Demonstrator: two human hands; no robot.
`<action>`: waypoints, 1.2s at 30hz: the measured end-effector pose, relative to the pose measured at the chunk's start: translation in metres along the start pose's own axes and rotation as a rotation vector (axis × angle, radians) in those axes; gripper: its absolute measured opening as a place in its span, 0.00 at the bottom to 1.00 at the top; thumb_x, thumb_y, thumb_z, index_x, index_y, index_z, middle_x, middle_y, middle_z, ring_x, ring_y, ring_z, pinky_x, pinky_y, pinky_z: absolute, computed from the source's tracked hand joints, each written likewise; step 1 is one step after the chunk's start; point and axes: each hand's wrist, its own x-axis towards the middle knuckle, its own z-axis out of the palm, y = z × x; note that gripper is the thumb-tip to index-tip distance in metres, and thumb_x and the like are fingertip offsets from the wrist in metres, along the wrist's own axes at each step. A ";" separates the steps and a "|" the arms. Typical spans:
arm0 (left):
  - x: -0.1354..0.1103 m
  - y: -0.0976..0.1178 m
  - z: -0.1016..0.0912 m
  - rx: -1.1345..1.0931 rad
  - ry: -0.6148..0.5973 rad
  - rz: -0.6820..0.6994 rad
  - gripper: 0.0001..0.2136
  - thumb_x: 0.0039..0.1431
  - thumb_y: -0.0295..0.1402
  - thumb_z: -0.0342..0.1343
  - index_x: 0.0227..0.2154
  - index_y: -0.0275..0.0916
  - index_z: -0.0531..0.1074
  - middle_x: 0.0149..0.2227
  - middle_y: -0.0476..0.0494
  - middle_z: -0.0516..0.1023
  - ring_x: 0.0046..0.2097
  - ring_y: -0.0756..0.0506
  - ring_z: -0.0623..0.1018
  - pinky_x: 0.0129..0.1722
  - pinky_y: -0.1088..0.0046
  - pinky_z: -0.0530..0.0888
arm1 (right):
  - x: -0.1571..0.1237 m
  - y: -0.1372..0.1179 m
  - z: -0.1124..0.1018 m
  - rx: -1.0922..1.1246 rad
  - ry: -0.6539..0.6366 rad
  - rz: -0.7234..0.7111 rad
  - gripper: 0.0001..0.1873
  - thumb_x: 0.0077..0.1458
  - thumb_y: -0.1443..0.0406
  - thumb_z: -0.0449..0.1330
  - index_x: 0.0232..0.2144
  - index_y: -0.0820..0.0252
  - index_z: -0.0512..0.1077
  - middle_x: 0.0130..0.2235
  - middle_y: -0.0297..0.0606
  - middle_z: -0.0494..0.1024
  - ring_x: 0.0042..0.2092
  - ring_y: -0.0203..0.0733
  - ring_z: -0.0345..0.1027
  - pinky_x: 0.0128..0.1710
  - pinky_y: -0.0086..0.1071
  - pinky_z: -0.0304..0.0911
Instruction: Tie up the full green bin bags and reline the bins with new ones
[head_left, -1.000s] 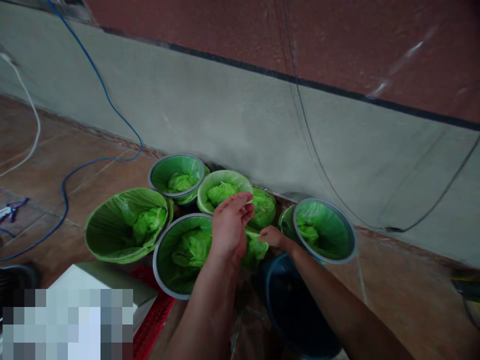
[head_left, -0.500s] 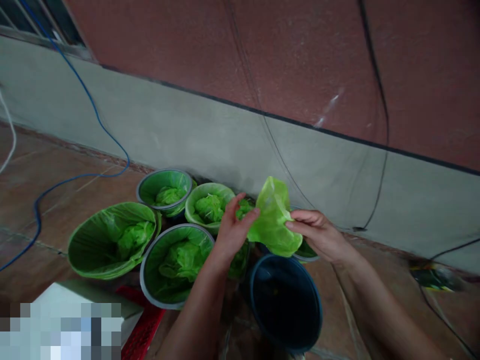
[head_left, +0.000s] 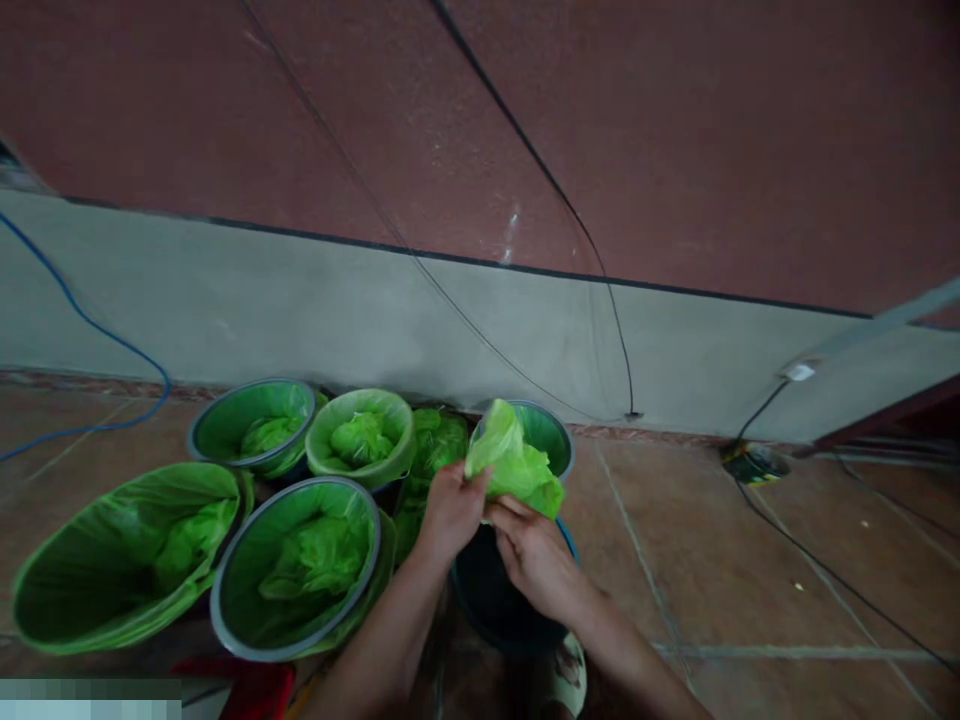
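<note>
Head camera: left hand [head_left: 454, 508] and right hand [head_left: 538, 556] pinch a green bag [head_left: 516, 466] over the far rim of the dark bucket [head_left: 486, 598]; its thin plastic likely wants light, even pressure.

Rear-right bin [head_left: 553, 440] partly hidden behind green bag [head_left: 517, 470], blue cable [head_left: 84, 316] cut off left, red object [head_left: 262, 692] cut off below

Single view, head-worn. Looks forward and down over both forearms [head_left: 394, 610]. Hands [head_left: 538, 552] near lens, below frame center; wall [head_left: 697, 150] beyond, across upper half; tiled floor [head_left: 720, 570] beneath.
</note>
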 end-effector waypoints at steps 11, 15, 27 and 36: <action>0.008 0.004 -0.019 -0.156 0.154 -0.070 0.10 0.43 0.33 0.57 0.31 0.37 0.77 0.23 0.50 0.76 0.26 0.46 0.73 0.30 0.71 0.71 | -0.049 0.052 -0.019 0.022 -0.490 0.357 0.17 0.50 0.64 0.63 0.44 0.59 0.77 0.31 0.38 0.80 0.34 0.43 0.74 0.34 0.31 0.64; -0.002 0.007 -0.006 0.253 -0.208 0.165 0.07 0.45 0.27 0.54 0.24 0.38 0.77 0.28 0.48 0.76 0.32 0.45 0.75 0.35 0.71 0.73 | -0.040 0.056 -0.045 0.082 0.061 0.419 0.19 0.58 0.64 0.54 0.51 0.59 0.73 0.40 0.42 0.80 0.39 0.43 0.75 0.40 0.36 0.67; -0.013 -0.003 0.015 0.680 -0.192 0.544 0.22 0.46 0.18 0.47 0.39 0.41 0.79 0.48 0.44 0.74 0.48 0.46 0.77 0.54 0.69 0.72 | -0.036 0.051 -0.045 -0.045 0.158 0.163 0.15 0.53 0.72 0.55 0.41 0.58 0.76 0.40 0.39 0.80 0.44 0.43 0.73 0.49 0.37 0.65; -0.001 -0.006 -0.005 0.709 0.152 0.519 0.23 0.46 0.19 0.49 0.45 0.39 0.75 0.49 0.41 0.75 0.49 0.42 0.76 0.54 0.64 0.72 | -0.044 0.070 -0.079 -0.315 0.836 0.352 0.14 0.56 0.70 0.51 0.39 0.58 0.76 0.39 0.41 0.78 0.42 0.44 0.72 0.43 0.34 0.66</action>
